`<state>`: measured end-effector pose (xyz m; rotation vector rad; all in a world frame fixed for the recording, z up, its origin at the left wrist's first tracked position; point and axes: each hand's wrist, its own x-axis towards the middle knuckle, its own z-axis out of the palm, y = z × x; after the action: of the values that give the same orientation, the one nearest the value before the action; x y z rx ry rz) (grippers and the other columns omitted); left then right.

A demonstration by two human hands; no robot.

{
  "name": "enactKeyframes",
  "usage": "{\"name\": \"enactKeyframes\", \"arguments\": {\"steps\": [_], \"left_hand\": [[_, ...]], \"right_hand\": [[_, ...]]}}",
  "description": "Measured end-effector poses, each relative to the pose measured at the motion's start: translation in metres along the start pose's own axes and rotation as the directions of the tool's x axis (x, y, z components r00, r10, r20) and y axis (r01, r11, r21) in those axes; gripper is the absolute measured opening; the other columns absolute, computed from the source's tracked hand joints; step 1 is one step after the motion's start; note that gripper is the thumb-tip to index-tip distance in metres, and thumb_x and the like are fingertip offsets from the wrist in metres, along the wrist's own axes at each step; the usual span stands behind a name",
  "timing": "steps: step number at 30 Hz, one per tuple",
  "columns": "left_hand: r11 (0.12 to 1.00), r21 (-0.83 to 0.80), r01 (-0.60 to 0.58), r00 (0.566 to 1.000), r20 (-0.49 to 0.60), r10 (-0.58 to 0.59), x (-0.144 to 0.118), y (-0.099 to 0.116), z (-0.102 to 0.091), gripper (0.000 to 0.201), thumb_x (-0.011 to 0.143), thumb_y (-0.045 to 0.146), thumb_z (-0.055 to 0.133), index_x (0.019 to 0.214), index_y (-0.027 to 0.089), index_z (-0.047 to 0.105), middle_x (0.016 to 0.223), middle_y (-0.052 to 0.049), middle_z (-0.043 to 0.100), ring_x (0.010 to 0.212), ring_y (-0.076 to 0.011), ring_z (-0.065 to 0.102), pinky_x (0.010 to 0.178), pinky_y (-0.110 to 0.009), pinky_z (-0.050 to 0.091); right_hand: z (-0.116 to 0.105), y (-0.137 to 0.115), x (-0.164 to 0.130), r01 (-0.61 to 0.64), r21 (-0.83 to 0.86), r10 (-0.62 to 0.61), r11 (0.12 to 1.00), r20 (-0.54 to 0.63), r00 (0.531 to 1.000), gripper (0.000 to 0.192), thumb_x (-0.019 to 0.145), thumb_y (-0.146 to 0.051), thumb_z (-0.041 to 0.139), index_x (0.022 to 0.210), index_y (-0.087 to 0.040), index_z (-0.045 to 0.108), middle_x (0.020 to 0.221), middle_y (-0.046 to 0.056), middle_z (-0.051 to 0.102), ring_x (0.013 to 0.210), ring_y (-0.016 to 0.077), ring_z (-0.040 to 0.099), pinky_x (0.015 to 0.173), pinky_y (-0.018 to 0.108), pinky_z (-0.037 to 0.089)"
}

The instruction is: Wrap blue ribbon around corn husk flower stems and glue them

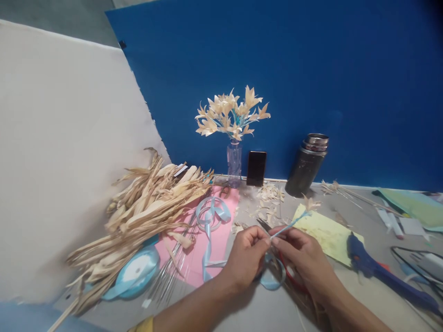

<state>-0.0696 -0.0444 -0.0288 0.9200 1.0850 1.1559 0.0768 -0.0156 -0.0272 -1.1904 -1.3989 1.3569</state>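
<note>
Husk pile (pixel 145 207) left, vase (pixel 234 163) behind, glue gun (pixel 374 267) right, flask (pixel 306 166) beside phone (pixel 256 168)

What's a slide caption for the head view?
Both hands, left hand and right hand, pinch a ribbon-wrapped flower stem.

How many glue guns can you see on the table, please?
1: a blue glue gun lies on the table to the right of the right hand, beside the yellow paper. Others may lie outside the picture.

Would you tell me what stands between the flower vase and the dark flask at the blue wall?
A dark phone leans there, between vase and flask, in the head view.
</note>
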Motion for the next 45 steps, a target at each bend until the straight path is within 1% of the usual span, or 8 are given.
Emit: {"name": "enactKeyframes", "arguments": {"steps": [4, 12, 19, 24, 30, 39, 42, 45], "left_hand": [[0.998, -0.046, 0.031, 0.999, 0.012, -0.030, -0.001, -0.001, 0.000, 0.026, 0.079, 0.038, 0.065, 0.071, 0.021, 0.047, 0.044, 0.012, 0.032, 0.037, -0.0053, 0.022, 0.038, -0.018, 0.017], [0.973, 0.192, -0.125, 0.989, -0.048, 0.136, -0.007, 0.003, 0.005, 0.021, 0.083, 0.030, 0.062, 0.069, 0.019, 0.052, 0.051, 0.007, 0.041, 0.044, -0.0064, 0.033, 0.044, -0.019, 0.026], [0.998, 0.021, -0.065, 0.996, -0.058, 0.066, -0.003, -0.001, 0.002, 0.021, 0.080, 0.031, 0.064, 0.069, 0.020, 0.050, 0.045, 0.010, 0.038, 0.036, -0.0049, 0.029, 0.038, -0.019, 0.021], [0.967, -0.238, 0.090, 0.993, 0.096, -0.069, 0.001, -0.001, -0.001, 0.023, 0.079, 0.037, 0.067, 0.076, 0.019, 0.054, 0.047, 0.010, 0.043, 0.033, -0.0029, 0.022, 0.033, -0.017, 0.018], [0.941, -0.318, 0.117, 0.984, 0.168, -0.066, -0.001, 0.001, -0.003, 0.023, 0.078, 0.036, 0.072, 0.077, 0.017, 0.058, 0.047, 0.009, 0.045, 0.033, -0.0018, 0.024, 0.033, -0.015, 0.020], [0.919, -0.332, 0.212, 0.933, 0.348, -0.089, -0.002, -0.001, -0.005, 0.027, 0.077, 0.037, 0.076, 0.075, 0.013, 0.064, 0.043, 0.007, 0.047, 0.031, -0.0023, 0.023, 0.032, -0.016, 0.024], [0.906, -0.366, 0.213, 0.940, 0.330, -0.088, -0.001, -0.001, -0.006, 0.025, 0.077, 0.035, 0.076, 0.076, 0.013, 0.063, 0.044, 0.007, 0.048, 0.032, -0.0022, 0.024, 0.032, -0.015, 0.023], [0.892, -0.405, 0.201, 0.952, 0.294, -0.081, 0.000, -0.002, -0.007, 0.023, 0.077, 0.033, 0.076, 0.078, 0.014, 0.063, 0.044, 0.008, 0.047, 0.032, -0.0021, 0.023, 0.033, -0.015, 0.023]], "right_hand": [[-0.001, 0.002, 0.002, 0.033, -0.085, -0.034, 0.996, -0.004, 0.999, 0.030, 0.075, -0.046, 0.073, 0.075, -0.017, 0.073, 0.079, 0.007, 0.074, 0.076, 0.0221, 0.063, 0.069, 0.030, 0.048], [-0.002, 0.006, -0.003, 0.098, -0.011, -0.097, 0.995, 0.058, 0.994, 0.033, 0.081, -0.051, 0.068, 0.077, -0.018, 0.069, 0.072, 0.003, 0.068, 0.068, 0.0186, 0.057, 0.062, 0.027, 0.044], [-0.002, 0.001, 0.004, 0.029, 0.060, -0.030, 0.998, 0.018, 0.999, 0.034, 0.073, -0.051, 0.075, 0.077, -0.017, 0.074, 0.082, 0.007, 0.070, 0.078, 0.0213, 0.060, 0.074, 0.030, 0.047], [-0.002, 0.003, 0.005, -0.019, 0.096, 0.012, 0.995, 0.073, 0.997, 0.037, 0.075, -0.053, 0.075, 0.072, -0.017, 0.070, 0.057, -0.003, 0.052, 0.052, 0.0105, 0.040, 0.051, 0.023, 0.033], [-0.003, 0.003, 0.004, -0.016, 0.140, 0.007, 0.990, 0.064, 0.998, 0.036, 0.075, -0.051, 0.076, 0.071, -0.016, 0.069, 0.059, -0.003, 0.052, 0.053, 0.0092, 0.037, 0.050, 0.023, 0.029], [0.000, 0.006, 0.008, -0.135, 0.315, 0.150, 0.939, -0.024, 0.988, 0.025, 0.061, -0.034, 0.082, 0.075, -0.014, 0.075, 0.051, -0.003, 0.054, 0.047, 0.0086, 0.038, 0.045, 0.022, 0.028], [-0.002, 0.012, 0.009, -0.161, 0.441, 0.166, 0.883, 0.027, 0.986, 0.028, 0.063, -0.029, 0.080, 0.088, -0.017, 0.076, 0.052, -0.004, 0.054, 0.047, 0.0085, 0.040, 0.046, 0.021, 0.030], [-0.007, 0.012, 0.008, -0.135, 0.480, 0.072, 0.867, 0.147, 0.987, 0.035, 0.063, -0.024, 0.078, 0.098, -0.017, 0.074, 0.056, -0.004, 0.055, 0.048, 0.0090, 0.042, 0.048, 0.021, 0.032]]}}
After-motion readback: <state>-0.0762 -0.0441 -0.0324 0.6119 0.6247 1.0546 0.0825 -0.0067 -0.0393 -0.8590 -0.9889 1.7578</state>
